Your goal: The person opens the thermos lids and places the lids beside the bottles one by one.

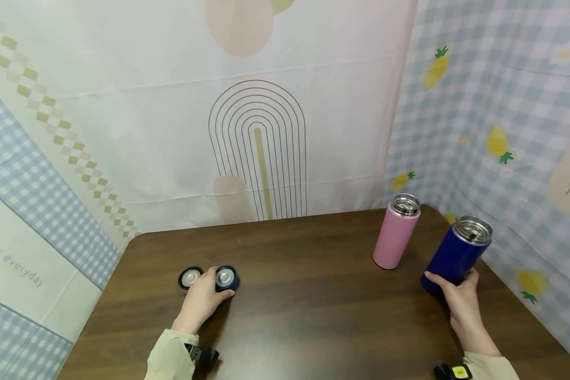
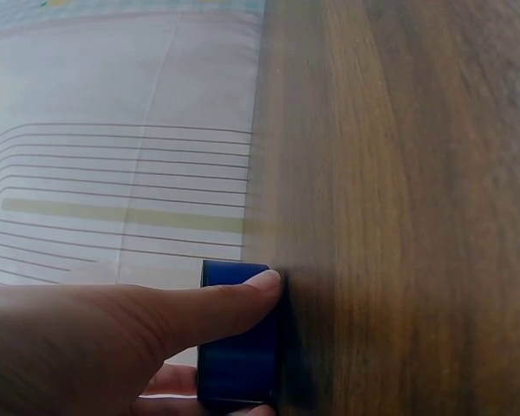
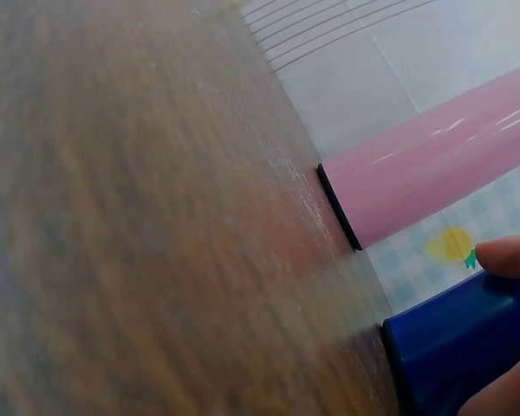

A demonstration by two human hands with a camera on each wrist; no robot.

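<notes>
On the left of the table, my left hand grips a dark blue bottle lid, which lies with its inner side up. In the left wrist view, the thumb presses along the lid's blue side. Close by on its left lies a second lid, partly covered by the hand. My right hand holds a blue thermos bottle low on its body, at the table's right. That bottle's steel mouth is uncovered. A pink thermos bottle, likewise lidless, stands upright just left of the blue one.
The brown wooden table meets a white printed cloth at its back edge. A blue checked cloth with pineapples hangs close along the right side, near the blue bottle.
</notes>
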